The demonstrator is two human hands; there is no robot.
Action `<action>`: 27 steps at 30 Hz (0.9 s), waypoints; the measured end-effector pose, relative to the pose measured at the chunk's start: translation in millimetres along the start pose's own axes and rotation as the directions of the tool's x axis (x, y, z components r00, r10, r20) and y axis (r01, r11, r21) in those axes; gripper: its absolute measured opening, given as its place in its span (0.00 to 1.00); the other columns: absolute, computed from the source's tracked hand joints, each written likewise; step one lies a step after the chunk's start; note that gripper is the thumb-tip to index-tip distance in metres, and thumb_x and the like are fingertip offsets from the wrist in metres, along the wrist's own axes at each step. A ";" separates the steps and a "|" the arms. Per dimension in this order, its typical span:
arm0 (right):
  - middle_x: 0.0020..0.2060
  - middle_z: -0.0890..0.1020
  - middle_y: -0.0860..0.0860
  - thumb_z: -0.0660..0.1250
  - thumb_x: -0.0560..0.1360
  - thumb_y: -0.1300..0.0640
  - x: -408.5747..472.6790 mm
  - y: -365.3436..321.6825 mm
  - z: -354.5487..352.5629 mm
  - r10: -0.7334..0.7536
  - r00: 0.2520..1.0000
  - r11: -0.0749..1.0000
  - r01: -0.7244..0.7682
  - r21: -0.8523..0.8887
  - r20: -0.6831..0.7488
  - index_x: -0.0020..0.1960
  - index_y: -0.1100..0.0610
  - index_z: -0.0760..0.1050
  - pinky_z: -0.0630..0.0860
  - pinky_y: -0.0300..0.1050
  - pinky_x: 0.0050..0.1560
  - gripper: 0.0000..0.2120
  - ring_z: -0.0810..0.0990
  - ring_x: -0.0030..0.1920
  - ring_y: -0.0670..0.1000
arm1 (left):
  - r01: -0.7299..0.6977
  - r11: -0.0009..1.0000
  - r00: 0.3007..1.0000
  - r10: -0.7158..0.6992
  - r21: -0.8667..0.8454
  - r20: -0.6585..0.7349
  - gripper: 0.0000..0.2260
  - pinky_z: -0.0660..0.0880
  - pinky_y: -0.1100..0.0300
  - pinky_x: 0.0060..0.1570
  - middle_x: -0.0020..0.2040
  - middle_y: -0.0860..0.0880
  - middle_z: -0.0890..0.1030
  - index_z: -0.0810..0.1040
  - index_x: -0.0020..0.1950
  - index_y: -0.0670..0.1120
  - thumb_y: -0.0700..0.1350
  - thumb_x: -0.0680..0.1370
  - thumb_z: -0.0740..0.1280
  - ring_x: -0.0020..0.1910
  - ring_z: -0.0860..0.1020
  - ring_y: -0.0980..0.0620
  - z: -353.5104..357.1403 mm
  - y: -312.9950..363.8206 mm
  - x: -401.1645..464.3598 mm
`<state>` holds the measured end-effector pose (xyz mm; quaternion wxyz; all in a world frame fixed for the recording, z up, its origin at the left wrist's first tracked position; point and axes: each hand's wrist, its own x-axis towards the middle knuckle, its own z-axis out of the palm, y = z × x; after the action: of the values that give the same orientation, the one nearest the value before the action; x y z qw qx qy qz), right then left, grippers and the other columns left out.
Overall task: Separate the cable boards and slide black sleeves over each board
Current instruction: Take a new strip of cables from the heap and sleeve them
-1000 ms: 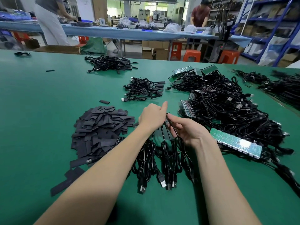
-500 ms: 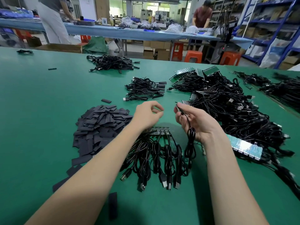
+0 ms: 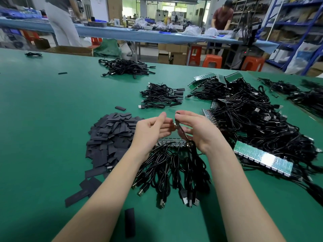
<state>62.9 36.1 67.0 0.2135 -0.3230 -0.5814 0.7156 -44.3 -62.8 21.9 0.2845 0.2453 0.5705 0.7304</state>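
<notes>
- Green table: carries all work items; a second, blue-topped one stands behind it, with two people at it.
- Large tangle of black cables with green board strips: right side, beyond the right hand.
- Pile of black sleeves: left of the left hand, loose ones scattered nearer the viewer.
- Board strip with its attached cables fanned toward the viewer: flat on the table, directly below both hands.
- Right hand: raised above that strip, grip closed on a single separated cable board, its cable hanging down.
- Left hand: just beside the held board, fingers extended toward it; whether it pinches anything cannot be told.
</notes>
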 end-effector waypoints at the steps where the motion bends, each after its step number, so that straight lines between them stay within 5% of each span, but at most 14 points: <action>1: 0.38 0.83 0.48 0.74 0.75 0.59 0.5 1.2 -0.5 -0.062 0.996 0.984 0.051 -0.172 -0.061 0.47 0.52 0.82 0.75 0.38 0.39 0.03 0.79 0.33 0.43 | 0.044 0.998 0.999 -0.043 -0.035 0.027 0.13 0.81 0.64 0.43 0.46 0.43 0.87 0.85 0.49 0.43 0.50 0.83 0.65 0.48 0.87 0.48 -0.1 0.7 -1.5; 3: 0.35 0.81 0.48 0.75 0.73 0.60 2.0 2.8 -1.2 -0.153 0.983 0.951 0.118 -0.285 -0.101 0.44 0.52 0.82 0.72 0.37 0.38 0.03 0.74 0.31 0.44 | 0.132 0.982 0.988 -0.120 -0.135 0.095 0.15 0.82 0.62 0.45 0.49 0.43 0.87 0.84 0.54 0.42 0.50 0.85 0.61 0.50 0.86 0.47 -1.6 2.4 -3.5; 7: 0.34 0.80 0.54 0.75 0.74 0.63 -1.0 2.6 0.5 -0.123 0.989 0.986 0.113 -0.121 -0.081 0.45 0.57 0.81 0.78 0.37 0.32 0.04 0.75 0.25 0.45 | 0.246 0.945 0.954 -0.197 -0.214 0.224 0.10 0.82 0.59 0.47 0.49 0.44 0.87 0.82 0.56 0.40 0.45 0.83 0.64 0.50 0.85 0.49 -3.7 5.0 -9.1; 15: 0.39 0.81 0.58 0.75 0.75 0.59 -3.6 -2.1 -3.3 -0.146 0.989 0.969 0.141 -0.204 -0.010 0.47 0.57 0.81 0.84 0.44 0.40 0.04 0.82 0.32 0.50 | 0.287 0.926 0.943 -0.228 -0.245 0.242 0.08 0.81 0.61 0.46 0.48 0.42 0.85 0.81 0.56 0.39 0.39 0.78 0.71 0.43 0.84 0.52 -1.9 6.1 -10.8; 19: 0.41 0.83 0.54 0.69 0.79 0.47 -9.0 -12.1 -14.4 -0.033 0.999 0.926 0.034 -0.375 0.010 0.55 0.57 0.78 0.84 0.45 0.40 0.14 0.82 0.36 0.51 | 0.310 0.891 0.948 -0.264 -0.331 0.176 0.04 0.82 0.62 0.41 0.37 0.47 0.84 0.78 0.52 0.41 0.35 0.79 0.69 0.36 0.83 0.53 -2.4 4.9 -8.8; 22: 0.41 0.81 0.56 0.63 0.82 0.45 -16.7 -18.0 -27.8 0.145 0.988 0.804 -0.084 -0.588 0.057 0.56 0.60 0.78 0.83 0.46 0.37 0.17 0.82 0.34 0.53 | 0.318 0.871 0.948 -0.282 -0.374 0.149 0.03 0.81 0.62 0.40 0.39 0.46 0.85 0.79 0.51 0.42 0.35 0.79 0.70 0.36 0.84 0.53 -3.5 2.8 -7.4; 27: 0.36 0.84 0.59 0.62 0.84 0.54 -23.7 -19.9 -28.0 0.272 0.945 0.858 -0.154 -0.490 0.180 0.59 0.62 0.76 0.80 0.40 0.30 0.11 0.85 0.33 0.55 | 0.316 0.881 0.948 -0.286 -0.351 0.137 0.02 0.81 0.62 0.41 0.40 0.47 0.85 0.79 0.51 0.42 0.37 0.79 0.69 0.40 0.84 0.52 -2.2 -1.6 -5.4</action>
<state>98.0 44.0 88.2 -0.0250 -0.3377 -0.7194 0.6065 -41.8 -67.8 19.7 0.4583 0.1255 0.4423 0.7607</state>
